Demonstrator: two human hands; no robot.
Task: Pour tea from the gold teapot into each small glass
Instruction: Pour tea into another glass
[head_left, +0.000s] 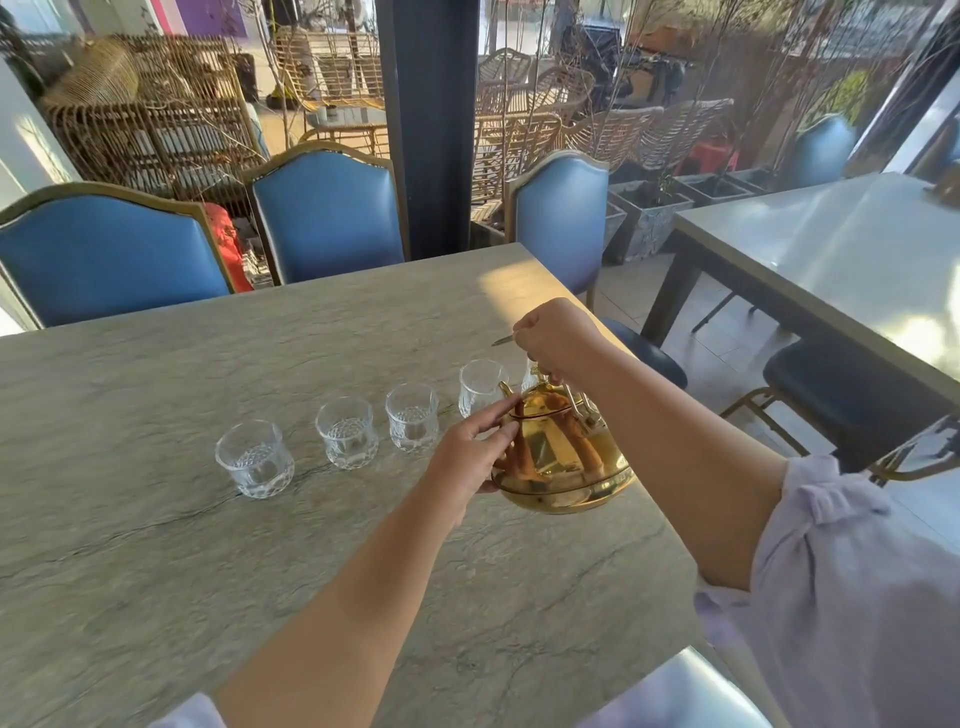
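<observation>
A shiny gold teapot (563, 460) hangs above the grey stone table (156, 519), tilted away from me. My right hand (558, 340) is closed around its handle from above. My left hand (475, 454) rests on the pot's left side, fingers reaching toward the lid. A row of small cut-glass cups stands on the table: one at the left (254, 460), a second (347, 433), a third (413, 417), and a fourth (480, 387) just past the spout. Another glass behind the pot is mostly hidden. All the visible glasses look empty.
Blue padded chairs (104, 254) line the table's far side, and another (563, 218) stands at the far right corner. A second table (831, 249) sits to the right. A thin metal utensil (503, 340) lies on the table beyond my right hand.
</observation>
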